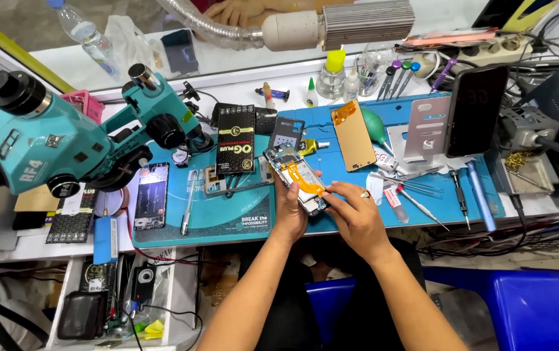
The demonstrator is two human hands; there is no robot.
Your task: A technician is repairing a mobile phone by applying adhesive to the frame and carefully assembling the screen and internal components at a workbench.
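Note:
My left hand (pixel 288 209) holds an opened phone (pixel 294 174) with its back off, tilted above the blue work mat (pixel 227 214). An orange flex cable (pixel 305 180) runs across the phone's bare insides. My right hand (pixel 355 213), a ring on one finger, pinches at the lower end of that cable by the phone's bottom edge. Whether it grips a tool I cannot tell.
A teal microscope (pixel 65 136) stands at left. On the mat lie a black flat box (pixel 235 138), a second opened phone (pixel 151 196), an orange-backed screen panel (pixel 353 135), tweezers (pixel 409 185) and screwdrivers (pixel 459 192). A dark phone (pixel 476 110) leans upright at right. Another person's hands (pixel 240 12) rest beyond the glass.

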